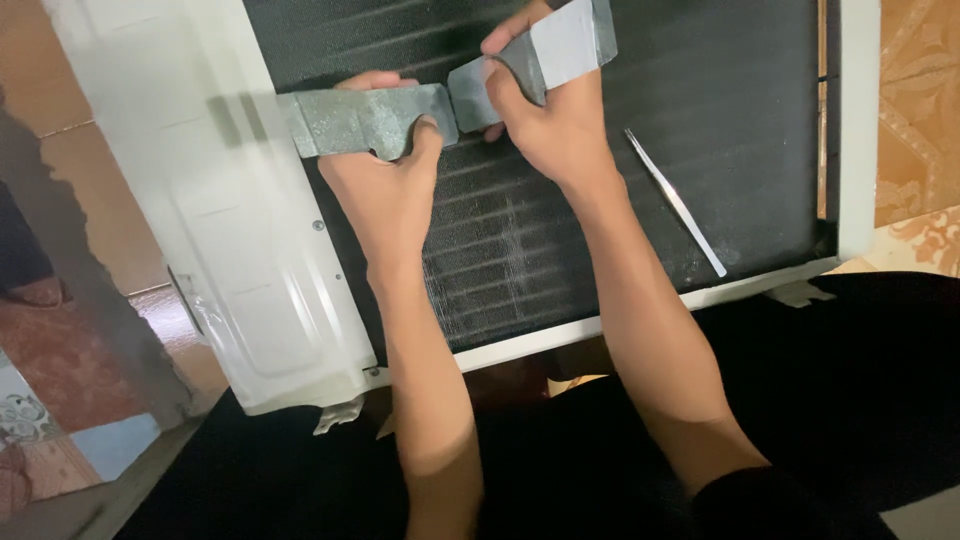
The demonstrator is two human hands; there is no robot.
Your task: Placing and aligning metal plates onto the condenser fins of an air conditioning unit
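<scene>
Grey strips point(372, 121) pinched by both hands' fingers point(428, 135).

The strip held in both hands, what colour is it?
Grey, slightly speckled strip, seen best in the head view.

Patterned orange floor tiles point(915, 120) at right, reddish tiles point(70, 375) at left.

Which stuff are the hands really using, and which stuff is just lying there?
In use:
- left hand and right hand, gripping the grey tape strip
- black finned coil under them

Just lying about:
- metal tweezers, resting on the coil
- white casing
- tiled floor
</scene>
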